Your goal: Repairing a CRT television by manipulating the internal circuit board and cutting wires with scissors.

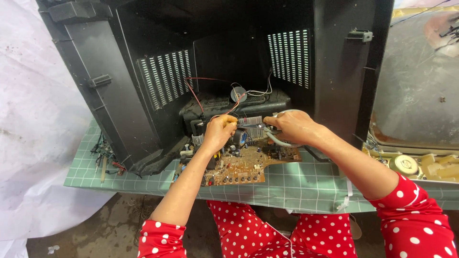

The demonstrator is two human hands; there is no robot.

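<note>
A: Working the circuit board (239, 167) at the near mouth of the black TV casing (119, 95). Left hand (219, 130) grip clamped on a yellow-handled tool (228, 120); right hand (292, 125) closed on a grey cable (277, 140).

B: Advice: steady the tool, avoid the red wires (193, 93).

A: Board: brown, crowded with parts, finned heat sink (252, 126), half on the green checked counter (311, 186).

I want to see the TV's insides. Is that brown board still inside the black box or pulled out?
Partly out. The brown circuit board lies on the green checked table, its back edge at the open black casing.
</note>
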